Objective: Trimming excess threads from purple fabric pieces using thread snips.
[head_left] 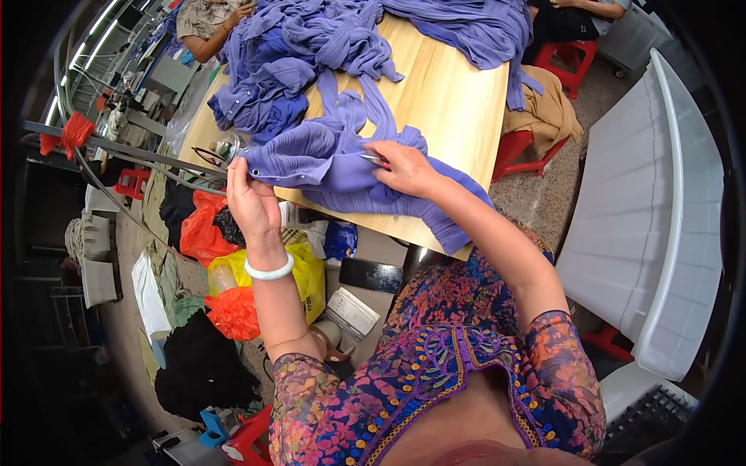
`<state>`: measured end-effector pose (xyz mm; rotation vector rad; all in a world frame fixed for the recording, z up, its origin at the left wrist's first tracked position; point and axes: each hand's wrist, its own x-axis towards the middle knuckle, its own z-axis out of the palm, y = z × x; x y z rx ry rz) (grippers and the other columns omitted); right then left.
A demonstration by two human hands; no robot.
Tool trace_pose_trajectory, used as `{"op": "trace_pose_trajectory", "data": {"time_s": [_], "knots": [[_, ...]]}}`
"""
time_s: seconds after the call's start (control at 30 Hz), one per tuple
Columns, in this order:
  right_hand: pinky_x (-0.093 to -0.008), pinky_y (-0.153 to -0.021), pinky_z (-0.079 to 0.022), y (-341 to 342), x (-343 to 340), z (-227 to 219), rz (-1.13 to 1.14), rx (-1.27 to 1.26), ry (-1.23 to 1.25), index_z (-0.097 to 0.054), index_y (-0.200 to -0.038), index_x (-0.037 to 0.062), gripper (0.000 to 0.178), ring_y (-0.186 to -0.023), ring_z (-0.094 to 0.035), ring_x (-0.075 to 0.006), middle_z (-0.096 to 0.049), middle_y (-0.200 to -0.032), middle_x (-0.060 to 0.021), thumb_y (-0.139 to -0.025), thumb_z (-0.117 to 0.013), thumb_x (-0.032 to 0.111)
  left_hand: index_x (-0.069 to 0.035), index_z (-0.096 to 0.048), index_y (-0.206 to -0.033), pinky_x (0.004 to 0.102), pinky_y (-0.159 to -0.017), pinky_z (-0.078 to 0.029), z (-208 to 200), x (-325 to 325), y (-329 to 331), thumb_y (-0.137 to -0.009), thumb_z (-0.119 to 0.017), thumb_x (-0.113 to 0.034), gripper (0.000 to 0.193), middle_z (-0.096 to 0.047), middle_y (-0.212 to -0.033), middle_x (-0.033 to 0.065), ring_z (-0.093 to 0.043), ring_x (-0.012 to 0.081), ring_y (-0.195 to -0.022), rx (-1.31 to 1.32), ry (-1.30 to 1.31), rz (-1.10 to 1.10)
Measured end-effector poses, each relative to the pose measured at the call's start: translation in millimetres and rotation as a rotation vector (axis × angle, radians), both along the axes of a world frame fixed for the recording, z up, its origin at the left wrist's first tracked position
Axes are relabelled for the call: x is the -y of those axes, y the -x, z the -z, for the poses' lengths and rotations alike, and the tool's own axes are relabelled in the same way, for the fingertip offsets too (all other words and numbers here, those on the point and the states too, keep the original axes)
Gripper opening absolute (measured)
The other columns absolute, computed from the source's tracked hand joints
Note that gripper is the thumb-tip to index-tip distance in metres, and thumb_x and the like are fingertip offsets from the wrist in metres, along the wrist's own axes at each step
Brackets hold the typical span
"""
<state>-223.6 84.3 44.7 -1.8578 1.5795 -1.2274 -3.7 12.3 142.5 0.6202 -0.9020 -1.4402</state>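
Currently, left hand [255, 206] pinches purple garment [291, 165] at its ten-o'clock end; long axis runs toward four o'clock; right hand [406, 169] (nearer middle) grips small metal-tipped tool [372, 158].

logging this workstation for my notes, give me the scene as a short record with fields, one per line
left grip: at the buttoned edge of a purple ribbed fabric garment
right grip: holding a small pointed metal tool over the garment; exact kind unclear
surface: light wood-grain table
far side: heaped purple fabric garments
right of table: large white plastic bin
lower left of table: yellow plastic bag, red plastic bag
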Motion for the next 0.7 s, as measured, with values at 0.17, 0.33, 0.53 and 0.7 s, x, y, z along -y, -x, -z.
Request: {"op": "trace_pose_trajectory", "data": {"time_s": [0.17, 0.33, 0.53, 0.7], "knots": [[-0.0405, -0.061, -0.041, 16, -14, -9, -0.008, -0.045, -0.123, -0.049, -0.069, 0.0017, 0.017, -0.069, -0.053, -0.034, -0.053, -0.068, -0.0145, -0.07, -0.06, 0.015, 0.0, -0.053, -0.09, 0.023, -0.068, -0.041, 65, 33, -14, -0.084, -0.052, -0.014, 0.015, -0.056, -0.078, 0.0042, -0.049, 0.0092, -0.072, 0.874, 0.154, -0.212], [-0.0337, -0.056, -0.041, 23, -18, -63, 0.064, 0.146, 0.049, -0.049, -0.073, 0.0013, 0.013, -0.062, -0.052, -0.0284, -0.051, -0.065, -0.0125, -0.07, -0.059, 0.008, -0.001, -0.044, -0.114, 0.036, -0.081, -0.042, 51, -16, 38, -0.066, -0.071, -0.024, 0.06, -0.045, -0.11, 0.0191, -0.048, 0.0332, -0.098, 1.318, 0.706, 0.032], [-0.0231, -0.055, -0.037, 21, -36, -125, -0.089, 0.31, 0.115, -0.055, -0.085, -0.0003, 0.01, -0.059, -0.04, -0.0068, -0.044, -0.062, -0.0004, -0.075, -0.056, 0.002, -0.001, -0.036, -0.123, 0.0304, -0.07, -0.045, -3, -34, 83, -0.066, -0.069, -0.014, 0.068, -0.047, -0.109, 0.0164, -0.056, 0.0237, -0.078, 1.078, 0.561, 0.284], [-0.0159, -0.049, -0.032, 42, -51, -160, -0.071, 0.431, 0.183, -0.056, -0.091, 0.0037, 0.011, -0.056, -0.039, 0.0012, -0.048, -0.069, 0.0059, -0.08, -0.056, 0.006, 0.0, -0.055, -0.095, 0.0247, -0.061, -0.043, -41, -20, 111, -0.079, -0.048, -0.004, 0.018, -0.058, -0.081, 0.0065, -0.054, 0.0127, -0.068, 0.923, 0.564, 0.409]]}}
